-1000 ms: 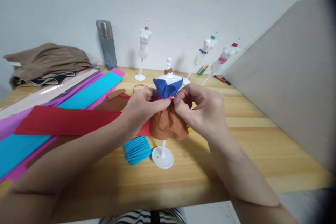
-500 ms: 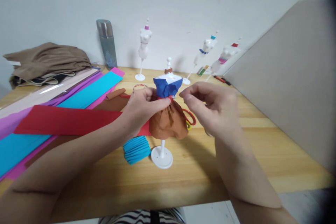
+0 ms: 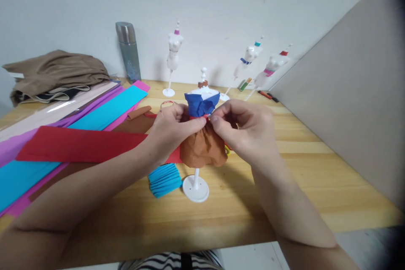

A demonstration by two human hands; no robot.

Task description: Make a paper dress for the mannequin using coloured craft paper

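A small white dress-form mannequin [image 3: 203, 76] stands upright on its round base [image 3: 195, 188]. It wears a blue paper top [image 3: 202, 104], a red waistband [image 3: 193, 117] and a gathered brown paper skirt [image 3: 202, 147]. My left hand [image 3: 171, 128] grips the mannequin's waist from the left, thumb pressed across the front of the red band. Pinched together, the thumb and forefinger of my right hand [image 3: 245, 128] touch the band's right end, where a small whitish bit shows. Whatever lies between those fingertips is too small to make out.
Pleated blue paper [image 3: 165, 180] lies left of the base. Red paper [image 3: 85, 145] and other coloured sheets cover the left side. Mostly hidden scissors [image 3: 227, 149] lie behind my right hand. Further mannequins [image 3: 173, 52] and a bottle [image 3: 129, 52] stand along the wall.
My right hand has moved left, from just off the waist to touching the red band's right end. My left hand keeps its grip on the waist.
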